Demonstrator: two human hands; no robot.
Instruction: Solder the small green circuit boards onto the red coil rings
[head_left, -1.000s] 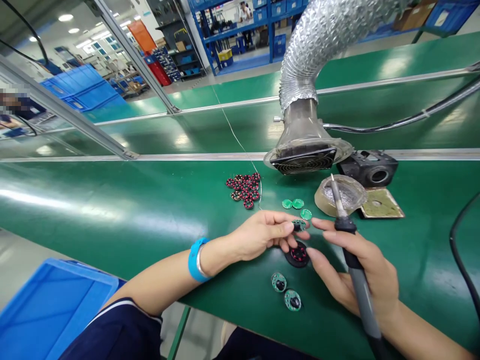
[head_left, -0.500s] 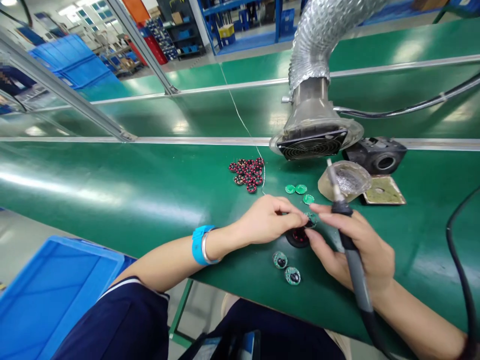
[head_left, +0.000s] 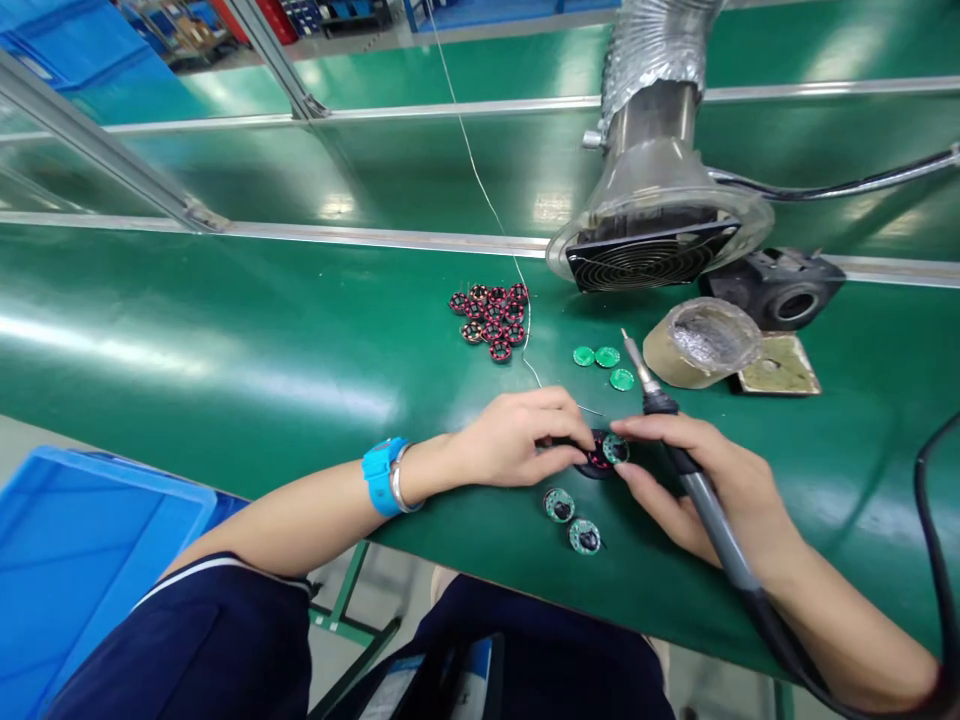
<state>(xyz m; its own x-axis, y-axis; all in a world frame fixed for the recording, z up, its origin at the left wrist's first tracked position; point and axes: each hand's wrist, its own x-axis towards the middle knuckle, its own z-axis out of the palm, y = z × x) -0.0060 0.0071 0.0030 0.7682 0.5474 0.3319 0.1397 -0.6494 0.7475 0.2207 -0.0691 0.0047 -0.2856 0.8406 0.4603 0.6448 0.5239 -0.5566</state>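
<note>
My left hand (head_left: 529, 437) has its thumb and fingertips closed at a round black holder (head_left: 592, 471), touching the red-and-black wound ring (head_left: 598, 457) in it. My right hand (head_left: 712, 490) grips a soldering iron (head_left: 709, 515), its tip pointing up and away. Between that hand's thumb and forefinger is a round green circuit board (head_left: 616, 449), at the right edge of the holder. Just beyond the fingers lies the free end of a thin solder wire (head_left: 534, 372). Two populated round boards (head_left: 559, 505) rest nearer me.
A cluster of red-and-black rings (head_left: 491, 318) lies beyond my left hand. Three plain green discs (head_left: 607, 357) are near a tub (head_left: 694, 345) and a sponge tray (head_left: 780, 368). A fume extractor (head_left: 652, 250) hangs above. A blue crate (head_left: 97, 580) stands at left.
My left fingertips have drawn back from the circuit board to the ring in the holder. The right hand has tilted the board and iron slightly. The camera view has shifted downward.
</note>
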